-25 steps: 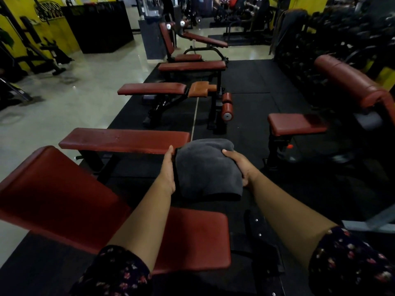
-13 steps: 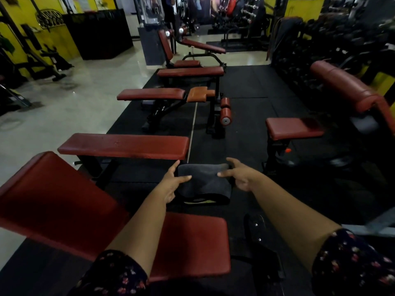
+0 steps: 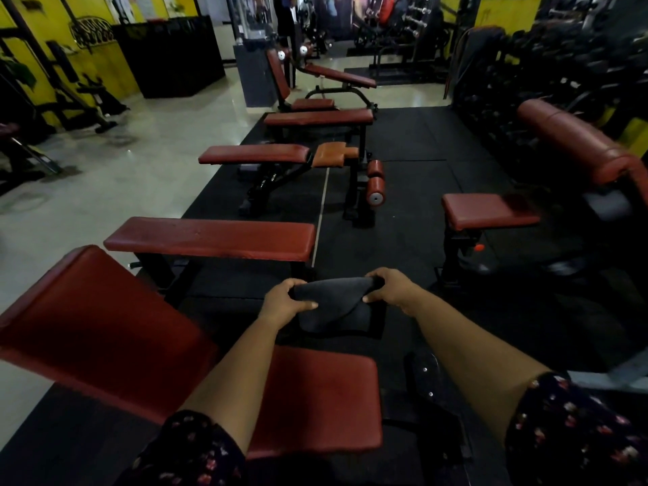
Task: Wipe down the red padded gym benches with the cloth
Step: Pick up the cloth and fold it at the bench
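A folded dark grey cloth (image 3: pixel 335 306) hangs in the air in front of me, over the black floor mat. My left hand (image 3: pixel 285 303) grips its left edge and my right hand (image 3: pixel 391 291) grips its right edge. Right below my arms is the nearest red padded bench, with its raised back pad (image 3: pixel 98 320) at left and its seat pad (image 3: pixel 322 398) in the middle. A flat red bench (image 3: pixel 210 238) stands just beyond the cloth. More red benches (image 3: pixel 254 154) line up further away.
A small red seat (image 3: pixel 487 210) on a black post stands to the right, beside a long red pad (image 3: pixel 575 142). Dumbbell racks (image 3: pixel 526 71) fill the far right. Pale tiled floor (image 3: pixel 105 180) lies to the left of the black mat (image 3: pixel 413 219).
The cloth hung open and tall between my hands; now it is folded into a shorter bundle and held lower, with both hands curled round its edges.
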Available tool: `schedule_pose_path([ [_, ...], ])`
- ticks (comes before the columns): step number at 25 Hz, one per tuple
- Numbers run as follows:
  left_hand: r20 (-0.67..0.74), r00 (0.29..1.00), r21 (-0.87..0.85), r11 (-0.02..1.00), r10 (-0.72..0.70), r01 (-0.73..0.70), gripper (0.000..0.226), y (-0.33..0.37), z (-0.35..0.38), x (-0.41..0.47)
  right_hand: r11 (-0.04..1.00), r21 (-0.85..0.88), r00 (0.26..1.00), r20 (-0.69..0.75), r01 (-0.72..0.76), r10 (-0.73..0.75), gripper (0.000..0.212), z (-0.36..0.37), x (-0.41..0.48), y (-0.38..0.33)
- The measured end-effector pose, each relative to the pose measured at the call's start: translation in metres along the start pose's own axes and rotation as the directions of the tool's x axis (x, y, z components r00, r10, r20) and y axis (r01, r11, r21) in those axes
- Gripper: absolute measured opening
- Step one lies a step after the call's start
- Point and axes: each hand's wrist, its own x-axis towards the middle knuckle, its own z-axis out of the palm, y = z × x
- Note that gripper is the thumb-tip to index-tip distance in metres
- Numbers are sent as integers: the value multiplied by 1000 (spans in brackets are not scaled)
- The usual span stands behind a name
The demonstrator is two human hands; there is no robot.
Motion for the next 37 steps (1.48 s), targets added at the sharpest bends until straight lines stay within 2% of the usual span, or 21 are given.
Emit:
schedule_pose_path([
  [4,40,999,-16,1000,0,1,39,-11,-2,3,999,-37,999,43,28,-26,29,-5,0,3],
  [7,50,998,-191,980,-49,57,38,-9,-5,0,995,104,996,90,9,-19,16,-9,-3,3],
  [9,33,998,-367,928,-62,69,39,-1,-1,-4,972,235,995,97,-11,-12,13,-11,-6,2],
  [11,6,998,-510,858,-64,58,43,7,4,-8,948,317,997,73,-34,11,18,-10,-6,4],
  [14,30,997,-651,756,-69,72,47,14,6,-10,901,429,995,-41,-68,95,29,-5,-5,2],
  [17,159,987,-636,762,-23,120,84,14,3,-9,833,540,979,-80,-116,188,41,-6,-6,-1],
  [19,221,975,-598,785,-36,164,99,14,4,-6,752,640,983,32,-158,180,48,-12,-9,1],
  [20,222,973,-589,787,-63,185,100,14,4,-3,739,648,982,90,-183,165,55,-14,-11,3],
  [22,197,972,-593,774,-129,223,94,14,5,2,805,557,979,132,-205,158,74,-16,-14,6],
  [23,183,971,-605,760,-155,236,89,14,6,3,833,516,980,109,-200,168,80,-14,-13,8],
  [25,156,968,-660,708,-198,251,76,17,11,3,821,538,977,20,-190,213,89,-8,-3,12],
  [27,126,969,-758,609,-214,233,60,26,20,2,702,685,944,-65,-193,324,91,-2,8,12],
  [29,88,972,-841,506,-218,190,53,40,29,1,530,826,905,-60,-192,421,75,6,15,6],
  [32,68,978,-890,431,-197,149,51,57,39,-3,456,852,906,48,-257,421,65,19,4,-3],
  [34,79,980,-891,428,-183,152,50,56,40,-9,392,894,929,67,-218,363,62,25,0,-1],
  [37,146,969,-801,551,-199,234,55,39,33,-15,327,943,934,-66,-57,352,50,25,6,-1],
])
